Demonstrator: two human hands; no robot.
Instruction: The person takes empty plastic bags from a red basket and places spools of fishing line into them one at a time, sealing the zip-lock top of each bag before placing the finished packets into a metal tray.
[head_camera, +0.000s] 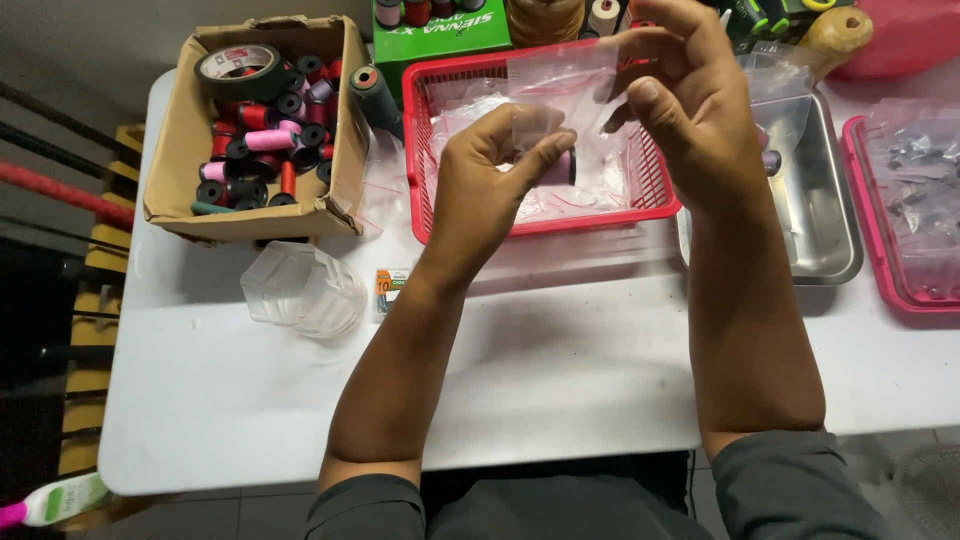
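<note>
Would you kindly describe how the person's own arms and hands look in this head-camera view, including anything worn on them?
Both hands, the left hand and the right hand, are bare: no gloves, rings or watch show. The forearms are bare too. Dark grey sleeves are pushed up to about the elbows, bunched at the lower edge of the view. No markings or bands can be seen on either arm.

Free: bare table near the person, front to edge. Obstacles: clear cup front left; carton of spools behind it; red basket centre; steel tray right; pink tray far right.
</note>
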